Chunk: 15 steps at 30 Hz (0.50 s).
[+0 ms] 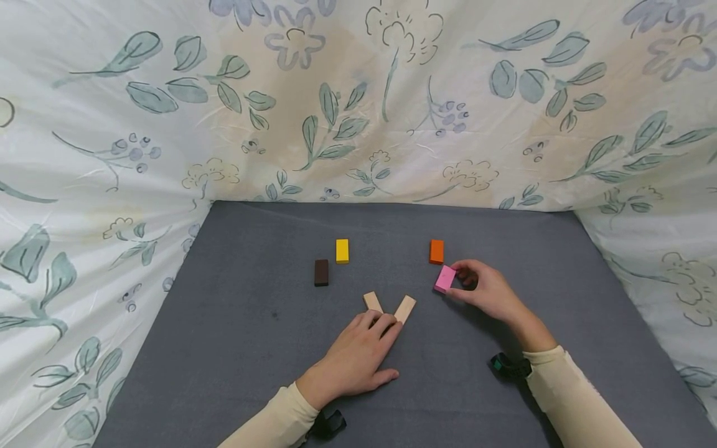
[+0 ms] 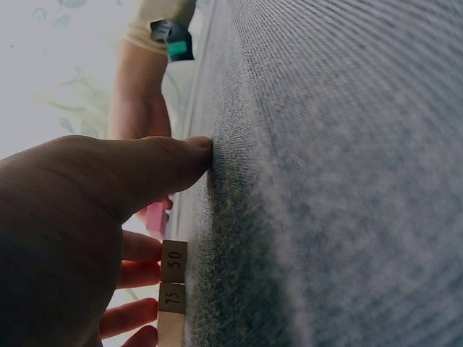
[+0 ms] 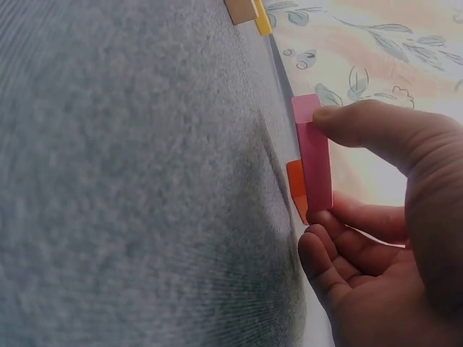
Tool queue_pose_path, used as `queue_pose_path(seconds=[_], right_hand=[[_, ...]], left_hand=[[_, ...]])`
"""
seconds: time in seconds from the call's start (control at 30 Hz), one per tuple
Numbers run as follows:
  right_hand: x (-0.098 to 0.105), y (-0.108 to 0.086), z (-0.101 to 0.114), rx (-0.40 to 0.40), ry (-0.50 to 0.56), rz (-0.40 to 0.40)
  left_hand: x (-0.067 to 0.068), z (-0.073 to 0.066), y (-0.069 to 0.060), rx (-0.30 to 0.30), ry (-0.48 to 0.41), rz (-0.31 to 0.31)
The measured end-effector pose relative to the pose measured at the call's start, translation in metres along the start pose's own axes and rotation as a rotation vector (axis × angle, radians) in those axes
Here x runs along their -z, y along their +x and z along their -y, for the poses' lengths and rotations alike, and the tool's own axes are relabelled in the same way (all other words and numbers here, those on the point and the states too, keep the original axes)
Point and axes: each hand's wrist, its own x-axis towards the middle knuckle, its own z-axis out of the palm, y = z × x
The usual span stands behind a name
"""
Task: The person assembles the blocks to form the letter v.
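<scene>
Between the thumb and fingers of my right hand (image 1: 486, 291) is a pink block (image 1: 445, 279), tilted, its top near an orange block (image 1: 436, 251). In the right wrist view the thumb pinches one end of the pink block (image 3: 316, 163) and fingers the other. My left hand (image 1: 358, 351) lies palm down, its fingertips touching two plain wooden blocks, the left one (image 1: 372, 302) and the right one (image 1: 405, 308), which spread apart in a V. In the left wrist view the end faces read 50 (image 2: 173, 262) and 75 (image 2: 172, 297); the fingers are extended.
A yellow block (image 1: 342, 251) and a dark brown block (image 1: 321, 272) lie left of centre on the grey cloth-covered table (image 1: 235, 348). A flowered white cloth (image 1: 336, 112) hangs behind the table and along both sides.
</scene>
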Motion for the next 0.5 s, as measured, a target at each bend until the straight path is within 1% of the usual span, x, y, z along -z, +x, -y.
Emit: queue_pose_path(seconds=[0.5], right_hand=[[-0.0045,0.0008,0.0076,-0.012,0.009,0.012]], left_hand=[[-0.0023,0.0009,-0.0004,-0.007,-0.005,-0.02]])
